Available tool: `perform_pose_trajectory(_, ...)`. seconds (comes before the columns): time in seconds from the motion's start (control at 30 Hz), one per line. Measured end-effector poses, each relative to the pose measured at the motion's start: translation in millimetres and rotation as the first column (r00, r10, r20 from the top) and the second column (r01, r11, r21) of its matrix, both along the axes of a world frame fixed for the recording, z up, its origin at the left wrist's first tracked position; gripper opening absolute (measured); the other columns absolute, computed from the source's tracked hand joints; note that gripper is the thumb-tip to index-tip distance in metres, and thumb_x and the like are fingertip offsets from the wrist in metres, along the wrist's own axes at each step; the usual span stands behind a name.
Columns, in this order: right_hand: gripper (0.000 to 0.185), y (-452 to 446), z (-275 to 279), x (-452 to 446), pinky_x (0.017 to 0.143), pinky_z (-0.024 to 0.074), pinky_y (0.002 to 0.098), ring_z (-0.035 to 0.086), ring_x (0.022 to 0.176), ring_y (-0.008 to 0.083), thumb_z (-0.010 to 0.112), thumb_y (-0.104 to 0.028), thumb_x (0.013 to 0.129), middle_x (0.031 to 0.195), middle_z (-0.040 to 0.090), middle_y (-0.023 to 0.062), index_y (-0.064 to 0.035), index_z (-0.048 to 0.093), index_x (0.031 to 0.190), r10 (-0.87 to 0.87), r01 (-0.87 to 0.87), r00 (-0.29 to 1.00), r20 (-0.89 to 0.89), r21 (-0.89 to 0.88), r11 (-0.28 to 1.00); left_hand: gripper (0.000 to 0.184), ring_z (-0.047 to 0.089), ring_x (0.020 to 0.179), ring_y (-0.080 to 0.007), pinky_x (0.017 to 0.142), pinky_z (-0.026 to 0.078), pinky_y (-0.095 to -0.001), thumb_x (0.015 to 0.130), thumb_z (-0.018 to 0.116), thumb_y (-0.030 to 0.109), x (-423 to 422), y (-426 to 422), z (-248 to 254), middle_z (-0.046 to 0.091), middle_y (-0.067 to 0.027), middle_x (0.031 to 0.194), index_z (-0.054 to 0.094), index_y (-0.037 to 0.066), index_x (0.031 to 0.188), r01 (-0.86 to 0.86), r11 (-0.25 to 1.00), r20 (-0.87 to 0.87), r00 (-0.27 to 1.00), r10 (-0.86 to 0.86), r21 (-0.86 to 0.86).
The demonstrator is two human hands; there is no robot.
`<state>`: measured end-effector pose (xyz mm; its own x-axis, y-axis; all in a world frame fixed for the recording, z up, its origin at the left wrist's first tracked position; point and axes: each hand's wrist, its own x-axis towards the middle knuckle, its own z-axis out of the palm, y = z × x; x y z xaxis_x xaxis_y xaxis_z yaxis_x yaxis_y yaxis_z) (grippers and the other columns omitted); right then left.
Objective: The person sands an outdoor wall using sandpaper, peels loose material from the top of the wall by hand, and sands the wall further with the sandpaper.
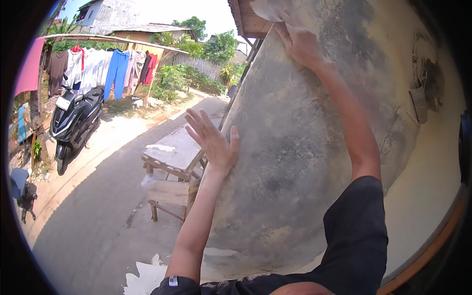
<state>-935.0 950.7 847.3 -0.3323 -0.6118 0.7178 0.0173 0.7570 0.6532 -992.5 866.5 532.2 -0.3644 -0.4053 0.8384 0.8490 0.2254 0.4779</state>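
A pale piece (pixel 264 9) is up by the upper left edge of the wall (pixel 290 147), partly past that edge; the right hand (pixel 302 44) seems to pinch it between thumb and fingers. Lower down, the left hand (pixel 214 142) is free, fingers spread, beside the same edge (whether its palm touches is hard to tell). Much of the wall's middle shows mottled grey, so that stretch looks already bare; smooth cream coating is left toward its right edge. White flakes (pixel 142 279) lie near its bottom left corner. Left of the wall is a table (pixel 179 153), a white scrap (pixel 161 147) near its left edge; farther off, a motorcycle (pixel 76 115) and hung laundry (pixel 117 73). The pale piece's top is cut off, the right fingertips are blurred, and the bundle (pixel 419 101) toward the wall's right edge is unclear.
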Motion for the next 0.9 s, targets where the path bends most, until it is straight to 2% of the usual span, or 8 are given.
perform_pose_trajectory(0.07, 0.038, 5.5, -92.4, 14.6, 0.105, 0.0416, 0.0388, 0.041, 0.132, 0.0265, 0.05, -0.026, 0.096, 0.142, 0.046, 0.0028, -0.0203, 0.053, 0.134, -0.02, -0.102, 0.948, 0.319, 0.361, 0.927, 0.088, -0.007, 0.142, -0.0457, 0.111, -0.002, -0.0602, 0.088, 0.051, 0.034, -0.4, 0.1, 1.1, -0.004, -0.0289, 0.154, -0.001, -0.002, 0.148, 0.006, 1.0, -0.012, 1.0, -0.006, 0.005)
perform_pose_trajectory(0.17, 0.037, 5.4, -73.6, 29.3, 0.105, 0.0418, 0.0379, 0.042, 0.132, 0.0256, 0.049, -0.025, 0.097, 0.141, 0.047, 0.0028, -0.0201, 0.053, 0.133, -0.124, -0.048, 0.922, 0.366, 0.426, 0.903, 0.088, -0.007, 0.142, -0.0459, 0.111, -0.002, -0.0603, 0.087, 0.051, 0.034, 1.2, -1.3, 1.6, -0.004, -0.0286, 0.154, -0.001, -0.002, 0.148, 0.003, 1.0, -0.015, 1.0, -0.003, -0.002)
perform_pose_trajectory(0.27, 0.043, 17.8, 82.5, 24.1, 0.075, 0.0508, 0.047, 0.064, 0.091, 0.0376, 0.042, -0.037, 0.098, 0.108, 0.065, 0.0193, -0.0021, 0.059, 0.116, -0.255, 0.253, 0.967, -0.005, -0.11, 0.961, 0.088, -0.006, 0.142, -0.0457, 0.111, -0.002, -0.0603, 0.087, 0.052, 0.034, 4.1, -0.8, 0.7, -0.004, -0.0282, 0.154, -0.001, -0.001, 0.149, 0.001, 1.0, -0.011, 1.0, -0.001, -0.017)
perform_pose_trajectory(0.37, 0.051, 45.1, 158.0, -13.6, 0.072, 0.0511, 0.0479, 0.065, 0.082, 0.0408, 0.041, -0.041, 0.098, 0.086, 0.067, 0.0237, 0.0032, 0.065, 0.091, -0.152, 0.087, 0.922, -0.355, -0.192, 0.978, 0.088, -0.006, 0.143, -0.0451, 0.111, -0.002, -0.0602, 0.087, 0.051, 0.033, 0.7, -3.4, 2.4, -0.003, -0.0278, 0.154, -0.001, 0.0, 0.149, -0.013, 1.0, 0.008, 1.0, 0.013, -0.02)
perform_pose_trajectory(0.53, 0.033, -3.8, -33.7, -3.1, 0.102, 0.0416, 0.0397, 0.043, 0.13, 0.0305, 0.051, -0.026, 0.097, 0.136, 0.052, 0.0064, -0.0142, 0.058, 0.127, 0.033, -0.079, 0.987, 0.156, 0.295, 0.952, 0.087, -0.004, 0.142, -0.046, 0.111, -0.002, -0.0615, 0.086, 0.053, 0.033, 0.4, -1.1, 1.8, 0.0, -0.029, 0.154, 0.003, -0.001, 0.148, 0.004, 1.0, 0.001, 1.0, -0.004, -0.005)
perform_pose_trajectory(0.63, 0.031, -7.8, -18.6, 7.2, 0.096, 0.0455, 0.0408, 0.051, 0.121, 0.0326, 0.048, -0.028, 0.098, 0.134, 0.053, 0.0091, -0.0147, 0.06, 0.123, -0.024, -0.097, 0.94, 0.339, 0.333, 0.938, 0.087, -0.004, 0.142, -0.0462, 0.111, -0.002, -0.0617, 0.086, 0.053, 0.033, 0.5, -2.6, 3.3, -0.001, -0.0287, 0.154, 0.003, -0.001, 0.148, 0.019, 1.0, -0.004, 1.0, -0.019, -0.025)
perform_pose_trajectory(0.8, 0.037, -2.4, 131.8, 2.7, 0.087, 0.0501, 0.0443, 0.06, 0.103, 0.0387, 0.048, -0.033, 0.098, 0.132, 0.052, 0.0172, -0.0049, 0.06, 0.119, -0.314, 0.292, 0.949, -0.024, -0.306, 0.906, 0.086, -0.004, 0.142, -0.0466, 0.111, -0.002, -0.0619, 0.087, 0.052, 0.034, 2.2, -3.1, 1.7, 0.0, -0.0285, 0.154, 0.003, -0.001, 0.149, 0.029, 0.999, 0.0, 1.0, -0.029, -0.017)
perform_pose_trajectory(0.9, 0.036, 3.3, 72.3, -7.9, 0.091, 0.0482, 0.0433, 0.055, 0.114, 0.0366, 0.049, -0.029, 0.097, 0.134, 0.051, 0.0155, -0.0053, 0.058, 0.123, -0.148, 0.137, 0.984, -0.104, -0.109, 0.985, 0.085, -0.004, 0.142, -0.0459, 0.11, -0.001, -0.062, 0.088, 0.051, 0.034, 3.8, -4.5, 3.3, 0.0, -0.0283, 0.154, 0.003, -0.001, 0.149, 0.038, 0.999, 0.026, 0.999, -0.037, -0.018)
